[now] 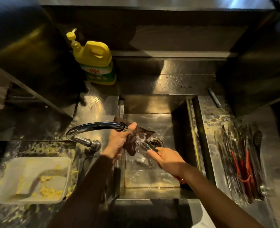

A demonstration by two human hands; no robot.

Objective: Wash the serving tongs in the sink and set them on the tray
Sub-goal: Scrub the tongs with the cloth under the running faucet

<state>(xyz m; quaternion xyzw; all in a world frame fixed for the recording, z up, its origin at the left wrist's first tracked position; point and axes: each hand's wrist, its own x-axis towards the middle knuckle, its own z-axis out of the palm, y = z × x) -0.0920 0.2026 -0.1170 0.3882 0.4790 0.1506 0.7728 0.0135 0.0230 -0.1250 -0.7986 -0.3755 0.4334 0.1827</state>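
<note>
Our right hand (167,159) grips the serving tongs (150,146) by the handle, our left hand (119,142) squeezes a brown cloth (136,139) round their tips; the tray (251,201) lies rightward.

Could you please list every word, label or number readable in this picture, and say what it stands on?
"立白", red characters, slightly blurred, on the label of the yellow plastic detergent bottle with a pump.
Smaller print lower on that label: too small to read.
Small dark marks on the back ledge of the steel sink: too blurred to read.
Nothing else shows text.
</note>
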